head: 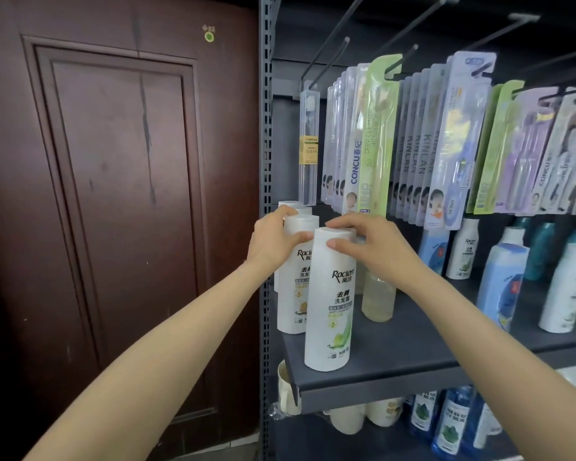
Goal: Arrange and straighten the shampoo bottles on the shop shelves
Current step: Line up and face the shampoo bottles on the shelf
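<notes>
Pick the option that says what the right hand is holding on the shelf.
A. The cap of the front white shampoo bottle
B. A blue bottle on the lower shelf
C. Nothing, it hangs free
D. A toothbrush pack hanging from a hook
A: the right hand has its thumb and fingers curled round the cap of the front white shampoo bottle on the shelf.

A shop: a metal shelf (pixel 396 357) of shampoo bottles (pixel 330 301) beneath packaged toothbrushes (pixel 413 144) hung on pegs.

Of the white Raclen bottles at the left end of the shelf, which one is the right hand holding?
The frontmost bottle, with the green label, nearest the shelf edge. The right hand grips its cap; the left hand holds the yellow-label bottle behind it.
</notes>
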The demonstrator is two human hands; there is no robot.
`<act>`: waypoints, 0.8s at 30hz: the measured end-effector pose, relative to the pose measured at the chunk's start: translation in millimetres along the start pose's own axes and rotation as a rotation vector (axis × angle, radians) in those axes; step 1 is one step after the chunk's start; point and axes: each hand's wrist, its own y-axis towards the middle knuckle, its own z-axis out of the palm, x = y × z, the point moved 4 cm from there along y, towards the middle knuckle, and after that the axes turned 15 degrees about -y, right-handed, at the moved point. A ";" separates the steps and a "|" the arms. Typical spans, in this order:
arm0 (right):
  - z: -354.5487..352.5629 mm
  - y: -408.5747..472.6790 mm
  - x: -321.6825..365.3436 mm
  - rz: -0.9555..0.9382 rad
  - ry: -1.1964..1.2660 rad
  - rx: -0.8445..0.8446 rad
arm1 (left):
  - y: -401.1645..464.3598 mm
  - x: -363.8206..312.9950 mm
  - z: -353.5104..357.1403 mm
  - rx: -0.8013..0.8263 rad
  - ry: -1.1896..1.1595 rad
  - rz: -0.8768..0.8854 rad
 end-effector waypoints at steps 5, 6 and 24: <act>2.2 0.4 -3.9 -0.003 -0.035 0.031 | -4.6 2.9 -5.3 0.238 0.027 0.004; 2.9 0.1 -4.7 -0.007 -0.051 0.045 | -6.9 4.3 -6.1 0.259 -0.010 -0.005; 4.3 -5.7 -2.7 -0.031 -0.024 0.006 | -18.2 1.0 4.8 0.170 -0.060 0.016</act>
